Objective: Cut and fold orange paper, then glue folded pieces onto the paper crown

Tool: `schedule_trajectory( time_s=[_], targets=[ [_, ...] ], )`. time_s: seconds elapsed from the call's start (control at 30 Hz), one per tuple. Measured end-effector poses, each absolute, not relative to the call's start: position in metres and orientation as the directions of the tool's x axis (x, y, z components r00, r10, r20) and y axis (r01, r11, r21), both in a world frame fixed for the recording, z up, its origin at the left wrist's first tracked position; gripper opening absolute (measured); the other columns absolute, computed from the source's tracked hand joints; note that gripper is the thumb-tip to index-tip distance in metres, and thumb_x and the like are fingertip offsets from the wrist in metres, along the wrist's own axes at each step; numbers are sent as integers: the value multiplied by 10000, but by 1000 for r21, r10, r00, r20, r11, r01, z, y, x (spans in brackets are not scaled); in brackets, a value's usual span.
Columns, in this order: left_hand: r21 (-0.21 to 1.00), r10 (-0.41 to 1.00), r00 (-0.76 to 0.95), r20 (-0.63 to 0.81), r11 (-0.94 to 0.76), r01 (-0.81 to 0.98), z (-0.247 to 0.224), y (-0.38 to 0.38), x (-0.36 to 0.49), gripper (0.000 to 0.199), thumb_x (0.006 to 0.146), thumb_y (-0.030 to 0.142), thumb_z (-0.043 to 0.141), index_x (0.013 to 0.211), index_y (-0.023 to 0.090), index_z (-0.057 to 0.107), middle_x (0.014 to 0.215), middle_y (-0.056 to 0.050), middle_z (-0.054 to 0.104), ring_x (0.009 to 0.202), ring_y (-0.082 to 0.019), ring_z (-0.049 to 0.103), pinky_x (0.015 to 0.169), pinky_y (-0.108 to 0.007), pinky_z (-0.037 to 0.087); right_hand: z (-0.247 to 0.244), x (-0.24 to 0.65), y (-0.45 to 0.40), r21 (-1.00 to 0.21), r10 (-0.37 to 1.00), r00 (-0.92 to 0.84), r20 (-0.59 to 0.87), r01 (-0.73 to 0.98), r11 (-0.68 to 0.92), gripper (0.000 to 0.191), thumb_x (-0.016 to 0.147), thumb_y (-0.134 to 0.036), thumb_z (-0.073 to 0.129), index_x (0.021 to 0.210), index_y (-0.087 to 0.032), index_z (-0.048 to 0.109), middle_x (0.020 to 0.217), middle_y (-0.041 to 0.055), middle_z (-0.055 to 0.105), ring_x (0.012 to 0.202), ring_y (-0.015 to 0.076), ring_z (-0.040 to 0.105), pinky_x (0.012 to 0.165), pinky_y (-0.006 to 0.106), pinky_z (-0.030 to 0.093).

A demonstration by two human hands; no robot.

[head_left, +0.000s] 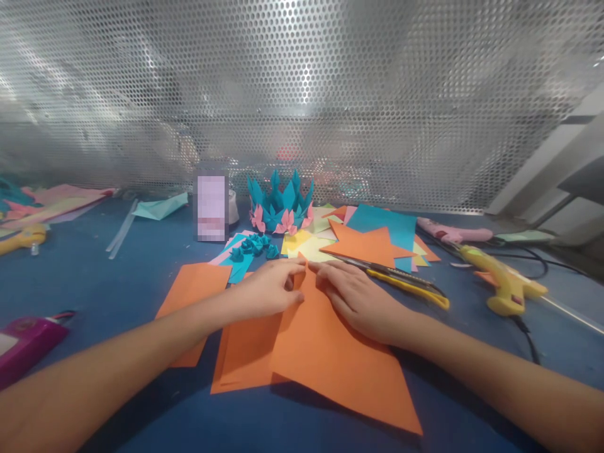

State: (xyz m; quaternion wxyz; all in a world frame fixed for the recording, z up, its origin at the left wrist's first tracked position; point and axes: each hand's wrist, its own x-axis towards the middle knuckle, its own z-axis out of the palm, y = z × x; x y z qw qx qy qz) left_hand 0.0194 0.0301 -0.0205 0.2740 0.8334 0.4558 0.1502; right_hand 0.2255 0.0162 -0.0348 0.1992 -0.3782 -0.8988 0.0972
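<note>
A folded sheet of orange paper [340, 365] lies in front of me, narrowing to a tip at the far end, its near edge raised off the table. Near that tip my left hand [267, 289] has thumb and forefinger curled at the paper's left side, closed on its edge. My right hand [361, 299] rests on the sheet's right side, fingers stretched out and lying flat, fingertips close to the left ones. More orange sheets [240, 358] lie under it, and another orange piece [193, 289] sits to the left, partly behind my left forearm.
Beyond my hands stand a blue paper crown [280, 198] with pink flowers, small blue folded pieces [255, 245] and an orange star [365, 242]. A cutter with a yellow handle [415, 289], scissors and a yellow glue gun [507, 283] lie right. A perforated metal panel [302, 94] closes the back.
</note>
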Motion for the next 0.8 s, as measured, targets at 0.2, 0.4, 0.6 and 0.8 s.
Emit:
schedule_trajectory(
  time_s=[0.2,0.4,0.6,0.8],
  targets=[
    [559,827,562,-36,-449,697,-19,30,19,305,741,270,564,1031,187,601,1233,-83,573,652,-118,518,553,-250,384,-36,227,17,-240,696,-648,309,655,716,178,906,-172,363,935,-198,537,1106,100,609,1129,229,503,959,430,385],
    [553,795,605,-38,-487,676,-18,34,15,381,760,285,556,1129,196,582,1244,-91,566,638,-110,495,555,-242,377,-34,227,15,-220,703,-649,290,670,709,182,913,-194,364,949,-190,542,1085,97,611,1141,226,478,964,425,358],
    [567,779,624,-66,-485,665,-14,37,11,369,755,341,601,1093,193,608,1187,-78,607,652,-112,505,563,-233,375,-35,226,15,-207,713,-642,283,685,699,248,903,-190,362,1085,-210,530,1154,102,593,1127,230,484,945,428,355],
    [554,754,651,-83,-508,659,-14,38,9,382,789,309,556,1160,220,575,1314,-68,536,708,-131,545,586,-246,394,-36,227,15,-200,713,-647,270,687,699,254,903,-182,361,1100,-202,518,1160,105,589,1146,231,471,953,428,342]
  ],
)
